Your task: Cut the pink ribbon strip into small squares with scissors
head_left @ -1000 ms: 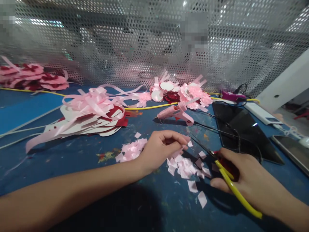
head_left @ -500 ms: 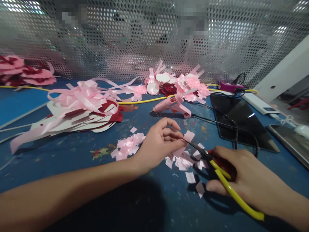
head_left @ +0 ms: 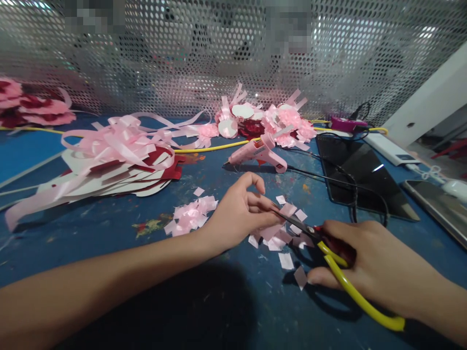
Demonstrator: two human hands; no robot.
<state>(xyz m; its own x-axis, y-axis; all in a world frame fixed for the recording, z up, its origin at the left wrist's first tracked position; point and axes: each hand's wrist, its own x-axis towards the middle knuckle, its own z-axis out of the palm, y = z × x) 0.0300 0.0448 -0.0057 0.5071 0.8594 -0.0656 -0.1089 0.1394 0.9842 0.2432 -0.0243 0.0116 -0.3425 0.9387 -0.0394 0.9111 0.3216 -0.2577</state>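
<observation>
My left hand (head_left: pixel 246 209) reaches over the table with thumb and fingers pinched on a pink ribbon (head_left: pixel 268 227), which is mostly hidden by the fingers. Its index finger curls up, apart from the rest. My right hand (head_left: pixel 375 262) grips scissors (head_left: pixel 345 279) with yellow handles, its fingers through one loop. Their dark blades point left and meet the ribbon at my left fingertips; they look nearly closed. Around and below the blades lie several small cut pink ribbon pieces (head_left: pixel 286 261). Left of my left wrist is a pile of more pieces (head_left: pixel 191 214).
A pink glue gun (head_left: pixel 257 153) lies beyond my hands, its black cord running right. Pink ribbon loops (head_left: pixel 120 146) rest on white and red cutouts (head_left: pixel 109 182) at left. Ribbon flowers (head_left: pixel 288 121) stand behind. A black tablet (head_left: pixel 365 175) and a phone (head_left: pixel 438 209) lie at right.
The view has shifted slightly, so the table things sit a little further left and up. The scissor blades have moved slightly against the ribbon; a small piece now shows just beyond them.
</observation>
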